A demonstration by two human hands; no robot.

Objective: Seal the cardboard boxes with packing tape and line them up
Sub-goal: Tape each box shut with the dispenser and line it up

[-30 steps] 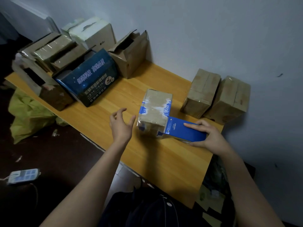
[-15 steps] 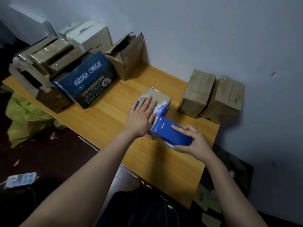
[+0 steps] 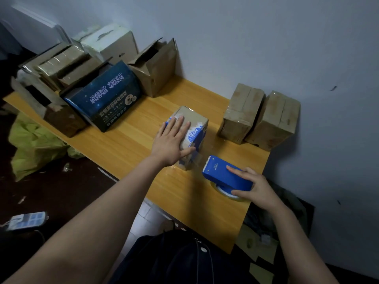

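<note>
Cardboard box (image 3: pixel 195 119) with blue print mid-surface (image 3: pixel 127 144), left grip (image 3: pixel 170 140) flat on its top, fingers straight and spread. At five o'clock of it, just apart, blue tape dispenser (image 3: pixel 223 175) down at the surface, toothed edge toward the box, right grip (image 3: pixel 256 187) curled round its rear end. At two o'clock, two taped boxes (image 3: pixel 242 113) touching side by side near the wall (image 3: pixel 266 48).

Your left hand (image 3: pixel 172 142), hovering a second ago, now lies flat on top of the box (image 3: pixel 195 117); your right hand (image 3: pixel 258 187) has drawn the tape dispenser (image 3: pixel 223 175) back off the box's near end. The two now stand apart, clear tape (image 3: pixel 198 160) stretched between them.
</note>
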